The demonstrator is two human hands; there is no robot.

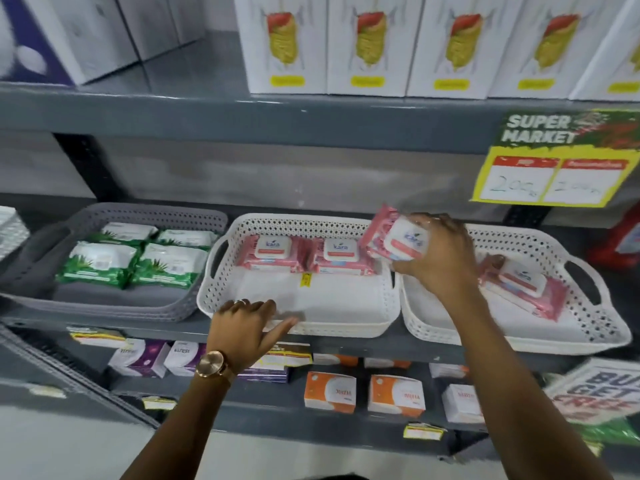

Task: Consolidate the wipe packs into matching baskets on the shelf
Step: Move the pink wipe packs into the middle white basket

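Note:
Three baskets stand side by side on the middle shelf. The grey basket [114, 308] on the left holds several green wipe packs [100, 263]. The middle white basket [298, 323] holds two pink wipe packs [270, 254] along its back wall. The right white basket [588, 327] holds one pink pack [526, 285]. My right hand [440, 258] is shut on a pink wipe pack [391, 237], held tilted in the air above the gap between the two white baskets. My left hand [242, 327] rests on the front rim of the middle basket, fingers apart.
White boxes [367, 43] line the top shelf. A yellow price sign [554, 168] hangs at the upper right. Small purple and orange boxes [329, 391] fill the lower shelf. A red pack [620, 237] stands at the far right.

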